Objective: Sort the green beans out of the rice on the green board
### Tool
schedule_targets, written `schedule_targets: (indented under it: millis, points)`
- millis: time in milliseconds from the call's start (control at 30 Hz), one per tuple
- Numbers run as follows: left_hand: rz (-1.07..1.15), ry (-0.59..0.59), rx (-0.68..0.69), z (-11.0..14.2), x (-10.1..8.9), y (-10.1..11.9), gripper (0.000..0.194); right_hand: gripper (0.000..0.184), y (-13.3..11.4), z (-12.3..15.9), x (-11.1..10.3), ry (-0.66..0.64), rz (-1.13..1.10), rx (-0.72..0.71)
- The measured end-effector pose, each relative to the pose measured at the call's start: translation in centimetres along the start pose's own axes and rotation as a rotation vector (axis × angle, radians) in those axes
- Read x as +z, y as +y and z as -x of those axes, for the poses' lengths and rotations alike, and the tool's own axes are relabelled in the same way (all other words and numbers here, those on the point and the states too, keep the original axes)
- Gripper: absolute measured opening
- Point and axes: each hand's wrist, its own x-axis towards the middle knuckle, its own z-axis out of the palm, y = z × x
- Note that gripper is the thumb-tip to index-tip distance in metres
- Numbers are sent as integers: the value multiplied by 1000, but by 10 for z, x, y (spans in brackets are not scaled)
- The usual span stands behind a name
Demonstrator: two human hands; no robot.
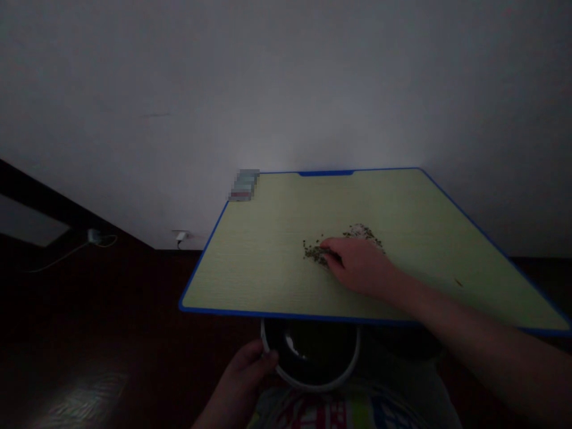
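A dim room is seen — a plain pale wall behind, a dark floor (89,333) below. Small seeds (357,233) are scattered mid-way on the green worktop (268,262), touched by the right hand (357,265), fingers curled loosely. A bowl (313,357) is held by its rim under the near edge — gripped shut by the left hand (250,363).

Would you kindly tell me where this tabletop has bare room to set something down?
The blue-edged green tabletop is bare along its left half and beyond the right hand toward the right edge. The middle is crowded: scattered small dark bits lie around the fingers.
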Motion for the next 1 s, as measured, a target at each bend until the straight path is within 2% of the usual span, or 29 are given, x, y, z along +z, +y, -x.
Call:
schedule_targets:
  millis: [333,533,1000]
  points:
    - [7,-3,39,5,7,2,20,26,-4,14,-3,-19,-41,2]
    - [17,-9,-2,2,2,2,23,28,-6,5,1,13,-5,35]
    - [19,16,27,7,7,3,22,24,-3,0,-4,-41,-32,-100]
